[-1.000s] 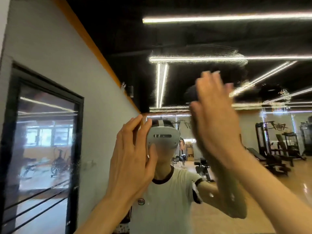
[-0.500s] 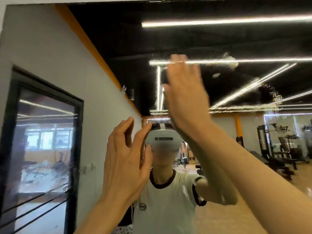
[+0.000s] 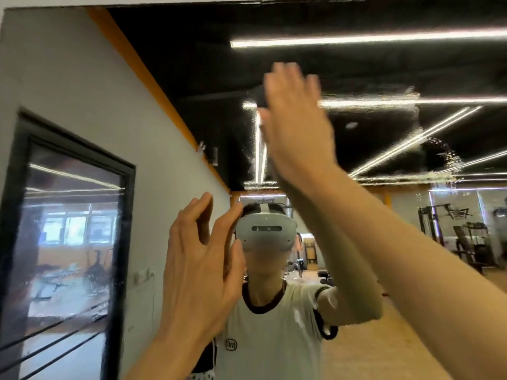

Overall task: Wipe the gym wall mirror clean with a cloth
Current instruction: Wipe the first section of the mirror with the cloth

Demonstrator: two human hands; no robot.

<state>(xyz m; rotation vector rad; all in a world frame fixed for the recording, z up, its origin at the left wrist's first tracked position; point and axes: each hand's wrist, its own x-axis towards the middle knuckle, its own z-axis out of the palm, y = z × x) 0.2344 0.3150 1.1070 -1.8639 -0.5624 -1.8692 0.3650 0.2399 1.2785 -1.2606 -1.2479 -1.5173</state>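
My right hand (image 3: 296, 127) is raised flat, fingers spread, against the mirror (image 3: 384, 72), a dark cloth (image 3: 259, 96) peeking out behind it. My left hand (image 3: 203, 267) hovers lower, fingers loosely curled, empty. Smears (image 3: 439, 154) streak the glass rightward

Mirror (image 3: 384, 64) fills view; its top edge runs along frame top. Right hand (image 3: 297, 124) raised high, flat, fingers together, back toward camera, blurred. Dark cloth (image 3: 260, 96) just visible at hand's left edge, against glass. Left hand (image 3: 201, 272) lower, fingers spread and slightly curled, holding nothing, apart from right hand. Streaky smears (image 3: 384, 96) on glass right of right hand, more at far right. Reflection: person in white shirt (image 3: 271, 338) wearing headset (image 3: 264, 233), ceiling light strips, gym machines at right.
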